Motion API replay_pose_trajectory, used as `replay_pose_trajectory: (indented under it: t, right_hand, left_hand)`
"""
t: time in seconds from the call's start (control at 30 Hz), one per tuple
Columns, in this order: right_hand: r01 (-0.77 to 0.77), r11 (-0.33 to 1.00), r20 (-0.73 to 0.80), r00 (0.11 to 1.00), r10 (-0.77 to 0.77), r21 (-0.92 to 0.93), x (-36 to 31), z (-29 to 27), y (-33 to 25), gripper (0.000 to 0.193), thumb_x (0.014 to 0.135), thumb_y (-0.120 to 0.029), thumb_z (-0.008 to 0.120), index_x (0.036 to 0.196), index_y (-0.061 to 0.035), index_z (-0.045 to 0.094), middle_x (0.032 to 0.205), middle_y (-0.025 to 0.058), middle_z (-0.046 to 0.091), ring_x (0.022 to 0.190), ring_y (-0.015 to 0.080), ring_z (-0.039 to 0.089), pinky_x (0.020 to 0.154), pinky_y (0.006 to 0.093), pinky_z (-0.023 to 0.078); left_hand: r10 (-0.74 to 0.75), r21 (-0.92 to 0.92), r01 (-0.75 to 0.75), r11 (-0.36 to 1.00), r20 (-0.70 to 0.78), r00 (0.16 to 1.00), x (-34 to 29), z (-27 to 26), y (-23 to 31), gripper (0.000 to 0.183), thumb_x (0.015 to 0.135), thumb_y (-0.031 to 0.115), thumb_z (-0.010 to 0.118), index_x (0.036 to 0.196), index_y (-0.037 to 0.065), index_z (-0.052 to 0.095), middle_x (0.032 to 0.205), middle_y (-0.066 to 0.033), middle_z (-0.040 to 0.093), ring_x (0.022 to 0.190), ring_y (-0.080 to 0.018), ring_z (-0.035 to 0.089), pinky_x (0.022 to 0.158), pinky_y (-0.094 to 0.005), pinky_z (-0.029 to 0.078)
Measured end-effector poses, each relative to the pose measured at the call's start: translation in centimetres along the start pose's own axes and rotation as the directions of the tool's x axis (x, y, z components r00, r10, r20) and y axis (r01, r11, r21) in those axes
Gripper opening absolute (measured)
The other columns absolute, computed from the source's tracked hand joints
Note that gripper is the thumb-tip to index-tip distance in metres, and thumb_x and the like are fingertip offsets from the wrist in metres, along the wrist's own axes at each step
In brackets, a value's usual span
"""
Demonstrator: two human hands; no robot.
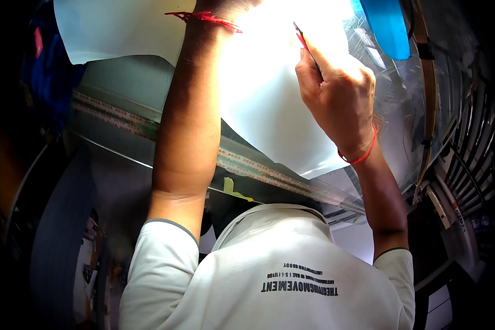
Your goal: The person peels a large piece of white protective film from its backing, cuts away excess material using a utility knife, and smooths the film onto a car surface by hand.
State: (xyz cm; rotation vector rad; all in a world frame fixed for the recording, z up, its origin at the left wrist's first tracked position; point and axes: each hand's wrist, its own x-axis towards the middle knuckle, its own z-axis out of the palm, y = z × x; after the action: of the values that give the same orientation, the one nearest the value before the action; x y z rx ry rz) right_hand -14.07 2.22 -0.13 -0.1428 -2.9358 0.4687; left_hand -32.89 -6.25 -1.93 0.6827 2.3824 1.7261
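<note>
Glassy tabletop (129, 76) bears a white sheet (280, 124) beneath our right hand (342, 91), which pinches a slim red-and-black tool (302, 39) over it; whether our left hand (228, 6), partly cropped, grips anything, we cannot tell.

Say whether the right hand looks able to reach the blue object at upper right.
Probably yes: the blue object lies up and to the right of the right hand, with nothing visible blocking the way, though the slim tool in that hand's grip might hinder grasping.
</note>
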Motion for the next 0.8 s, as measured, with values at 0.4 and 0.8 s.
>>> replay_pose_trajectory:
  t: [0.4,0.8]
  right_hand:
    - [-0.033,0.995,-0.069,0.997,0.039,0.089,-1.6,-0.1,0.1,0.025,0.087,-0.003,0.073,0.112,-0.0029,0.077,0.061,0.0076,0.06,0.051,0.0176,0.058,0.054,0.0296,0.048]
    - [-0.071,0.989,-0.049,0.996,0.078,0.132,-1.7,-0.2,0.3,0.026,0.085,-0.004,0.074,0.111,-0.0014,0.074,0.066,0.0065,0.059,0.059,0.0206,0.06,0.058,0.0327,0.049]
  left_hand:
    - [0.152,-0.044,-0.152,0.987,0.012,0.988,-0.5,-0.3,0.7,0.075,0.105,0.062,0.045,0.155,0.006,0.037,0.116,-0.0306,0.063,0.104,-0.0374,0.065,0.088,-0.045,0.05]
    - [0.076,-0.347,-0.071,0.935,0.0,0.997,0.2,1.0,-2.2,0.069,0.109,0.054,0.039,0.153,0.001,0.04,0.142,-0.0263,0.056,0.13,-0.0394,0.055,0.108,-0.042,0.043]
